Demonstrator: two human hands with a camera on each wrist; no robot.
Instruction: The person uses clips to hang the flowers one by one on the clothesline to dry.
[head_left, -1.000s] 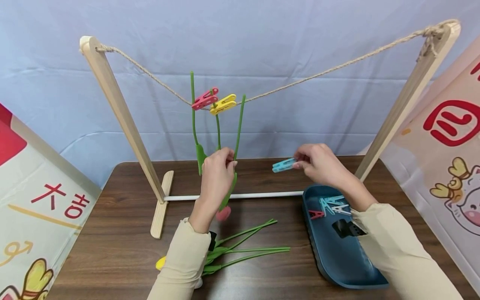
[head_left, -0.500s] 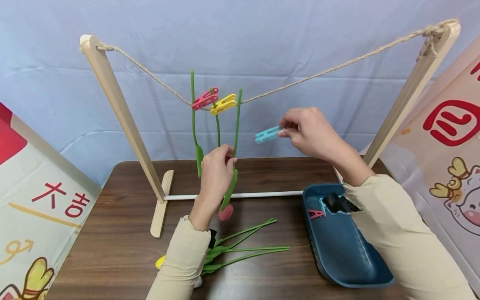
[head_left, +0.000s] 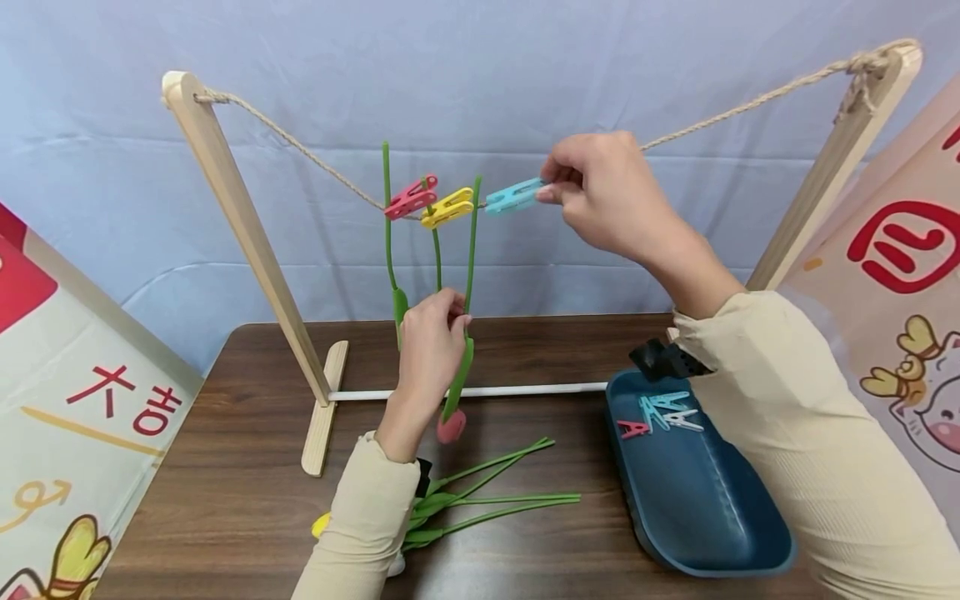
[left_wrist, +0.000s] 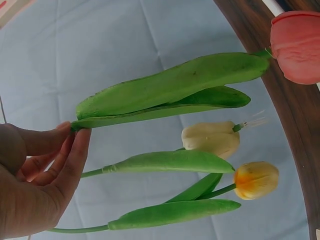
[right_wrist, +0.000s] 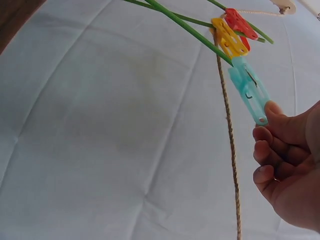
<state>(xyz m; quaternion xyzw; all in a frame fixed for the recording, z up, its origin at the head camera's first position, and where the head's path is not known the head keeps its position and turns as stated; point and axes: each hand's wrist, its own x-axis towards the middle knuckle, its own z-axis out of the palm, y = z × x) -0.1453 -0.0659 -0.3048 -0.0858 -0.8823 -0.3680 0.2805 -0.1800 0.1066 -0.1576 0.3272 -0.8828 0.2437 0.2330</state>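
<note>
- Brown wood-grain table (head_left: 225, 500) fronts a pale-blue cloth backdrop (head_left: 480, 83).
- Left hand (head_left: 431, 346) pinches a pink artificial tulip (head_left: 460, 379), bloom down.
- Right hand (head_left: 611, 196) pinches a light-blue plastic clothespin (head_left: 514, 196) just beside its stem (head_left: 472, 242).

On my remote head view, the left hand (head_left: 432, 342) pinches at eight o'clock from centre, left arm (head_left: 358, 525) angled toward seven; I have the right hand (head_left: 611, 196) higher, at two, also pinching, right arm (head_left: 817, 450) toward four.
</note>
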